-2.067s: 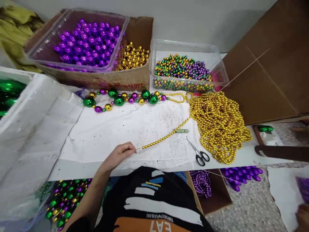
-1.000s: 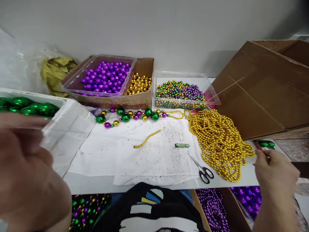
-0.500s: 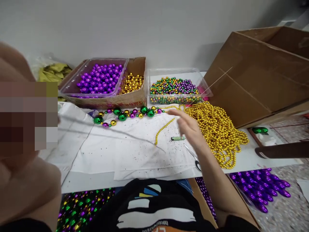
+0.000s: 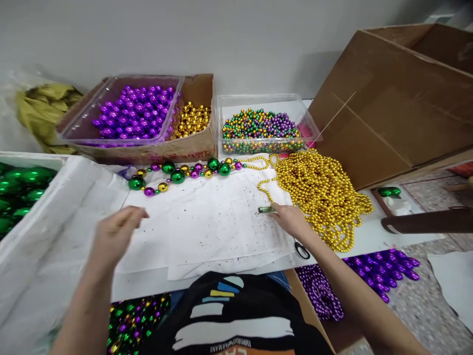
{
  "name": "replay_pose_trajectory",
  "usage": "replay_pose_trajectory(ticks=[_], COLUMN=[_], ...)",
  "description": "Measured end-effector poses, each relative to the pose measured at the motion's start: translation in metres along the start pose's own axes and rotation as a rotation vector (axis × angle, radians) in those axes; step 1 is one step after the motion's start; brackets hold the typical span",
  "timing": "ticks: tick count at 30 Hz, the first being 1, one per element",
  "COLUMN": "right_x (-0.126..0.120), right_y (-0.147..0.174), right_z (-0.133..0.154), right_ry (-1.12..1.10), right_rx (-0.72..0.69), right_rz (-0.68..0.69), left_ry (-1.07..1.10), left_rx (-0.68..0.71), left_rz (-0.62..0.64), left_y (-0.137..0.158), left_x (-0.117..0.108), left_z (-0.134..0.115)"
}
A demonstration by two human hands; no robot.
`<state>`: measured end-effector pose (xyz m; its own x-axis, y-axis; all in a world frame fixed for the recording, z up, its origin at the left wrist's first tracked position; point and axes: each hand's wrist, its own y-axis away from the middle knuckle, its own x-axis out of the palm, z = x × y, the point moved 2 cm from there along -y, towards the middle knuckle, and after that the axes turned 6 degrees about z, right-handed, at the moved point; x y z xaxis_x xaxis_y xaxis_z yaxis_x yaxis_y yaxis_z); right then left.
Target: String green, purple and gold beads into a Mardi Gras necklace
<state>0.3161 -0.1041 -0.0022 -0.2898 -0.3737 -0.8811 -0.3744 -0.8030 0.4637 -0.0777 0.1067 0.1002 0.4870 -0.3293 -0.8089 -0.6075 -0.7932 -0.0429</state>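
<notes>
Above the white cloth (image 4: pixel 221 227) on the left, my left hand (image 4: pixel 120 227) is closed, fingertips pinched; anything between them is too small to make out. My right hand (image 4: pixel 290 217) is closed round one end of a small green lighter (image 4: pixel 265 209) lying low over the cloth. A short strand of gold beads (image 4: pixel 261 187) curves down to the right fingertips; whether they touch it I cannot tell. By my right wrist lie scissors (image 4: pixel 302 250), only a black handle showing. Behind, a necklace of green, purple and gold balls (image 4: pixel 177 176) stretches across the cloth.
A large heap of gold bead strands (image 4: pixel 321 192) lies to the right, before a tall cardboard box (image 4: pixel 391 108). At the back stand a clear bin of purple balls (image 4: pixel 136 113) and a clear tub of small mixed beads (image 4: pixel 258 130). Green balls (image 4: pixel 25 182) fill a container at left.
My left hand has come down from close to the camera to above the cloth. My right hand has moved down onto the lighter, and the short gold strand has shifted right.
</notes>
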Motion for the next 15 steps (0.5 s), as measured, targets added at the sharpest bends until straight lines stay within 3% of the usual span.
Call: replay_pose_trajectory(ticks=[4,8,10,12,15], right_x=[0.000,-0.007,-0.003,0.006,0.007], right_y=[-0.002,0.006,0.014,0.021,0.024], right_z=[-0.002,-0.009,-0.012,-0.012,-0.006], right_ry=[0.035,-0.049,-0.135,-0.158,-0.144], right_rx=[0.017,-0.007,-0.038,-0.043,-0.088], right_rz=[0.021,0.047,0.142,0.245,0.281], left_ry=[0.121,0.124,0.087,-0.018,-0.186], left_rx=[-0.026,0.121,0.222,0.355,0.557], left_rz=[0.350,0.577,0.580,0.502,0.385], left_y=[-0.011,0.005,0.011,0.014,0.015], left_x=[0.096,0.147,0.165,0.181,0.202], left_z=[0.002,-0.020,-0.023,-0.022,-0.017])
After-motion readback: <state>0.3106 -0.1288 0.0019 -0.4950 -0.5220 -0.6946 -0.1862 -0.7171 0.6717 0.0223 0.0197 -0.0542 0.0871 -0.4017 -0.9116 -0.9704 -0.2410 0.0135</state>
